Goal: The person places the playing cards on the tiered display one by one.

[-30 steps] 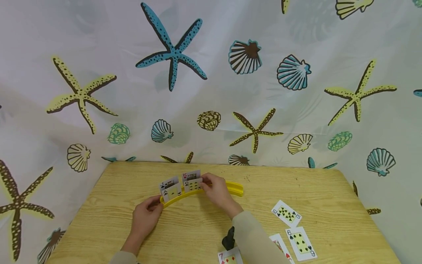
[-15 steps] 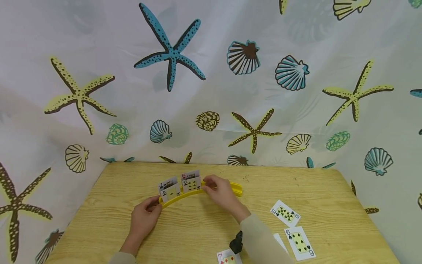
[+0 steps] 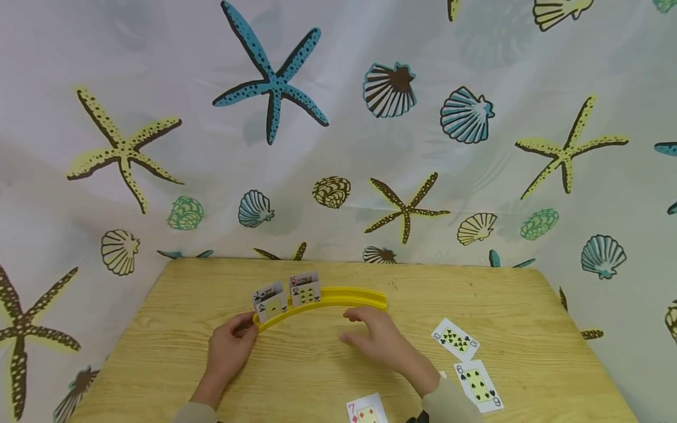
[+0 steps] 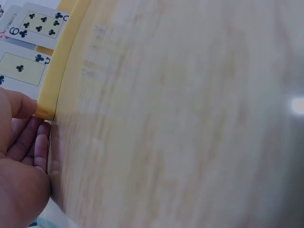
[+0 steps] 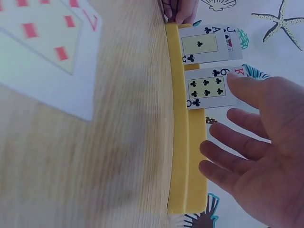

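My left hand [image 3: 230, 346] grips the left end of a curved yellow playing card holder [image 3: 351, 295], thumb and fingers at its tip. Two pairs of cards stand in the holder's left half. The ace of clubs [image 3: 273, 308] is in front of a jack [image 5: 232, 42]. Beside it, the six of clubs [image 3: 305, 295] stands before a red king [image 3: 303, 278]. My right hand [image 3: 381, 341] hovers in front of the holder's right half, fingers spread and holding nothing. In the right wrist view its thumb overlaps the six and king.
Face up on the wooden table [image 3: 174, 329] lie the ten of clubs [image 3: 456, 340] and six of spades [image 3: 478, 385] at right, and the seven of diamonds [image 3: 367, 410] at the front edge. A shell-and-starfish curtain [image 3: 338, 141] hangs behind.
My right hand has let go of the six of clubs and drawn back, toward me and to the right, its fingers spreading. My left hand stays at the holder's end.
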`<move>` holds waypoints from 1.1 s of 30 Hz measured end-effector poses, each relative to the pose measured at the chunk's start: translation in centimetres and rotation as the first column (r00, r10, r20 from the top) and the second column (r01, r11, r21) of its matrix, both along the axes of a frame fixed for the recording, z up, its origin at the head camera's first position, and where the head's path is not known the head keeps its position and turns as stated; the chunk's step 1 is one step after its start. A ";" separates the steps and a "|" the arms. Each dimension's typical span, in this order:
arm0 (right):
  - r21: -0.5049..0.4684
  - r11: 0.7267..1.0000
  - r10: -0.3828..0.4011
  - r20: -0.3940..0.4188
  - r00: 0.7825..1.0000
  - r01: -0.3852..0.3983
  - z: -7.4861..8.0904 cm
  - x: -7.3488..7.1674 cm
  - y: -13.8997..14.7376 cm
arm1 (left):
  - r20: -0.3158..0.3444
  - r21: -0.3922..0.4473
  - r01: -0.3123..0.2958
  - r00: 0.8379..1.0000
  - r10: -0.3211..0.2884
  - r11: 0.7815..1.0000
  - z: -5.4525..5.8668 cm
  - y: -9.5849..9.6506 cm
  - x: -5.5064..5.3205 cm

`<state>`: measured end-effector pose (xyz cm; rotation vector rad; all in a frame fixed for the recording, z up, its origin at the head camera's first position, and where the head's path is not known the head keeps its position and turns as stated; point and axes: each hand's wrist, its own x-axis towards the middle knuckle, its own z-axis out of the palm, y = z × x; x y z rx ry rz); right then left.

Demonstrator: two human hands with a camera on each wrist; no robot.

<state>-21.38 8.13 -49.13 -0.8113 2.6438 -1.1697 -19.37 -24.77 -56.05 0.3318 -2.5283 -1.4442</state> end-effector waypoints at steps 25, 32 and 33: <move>0.234 0.963 0.112 0.090 0.990 -0.130 -1.6 6.7 4.8 | 0.004 -0.006 -0.008 1.000 0.008 1.000 0.2 0.1 0.0; 0.283 0.947 0.155 0.015 0.988 -0.153 -2.5 7.6 5.6 | -0.001 -0.003 -0.008 1.000 0.008 1.000 0.3 0.2 0.1; 0.281 0.947 0.166 -0.015 0.986 -0.155 -2.8 7.7 5.8 | 0.000 -0.003 -0.008 1.000 0.008 1.000 0.3 0.2 0.1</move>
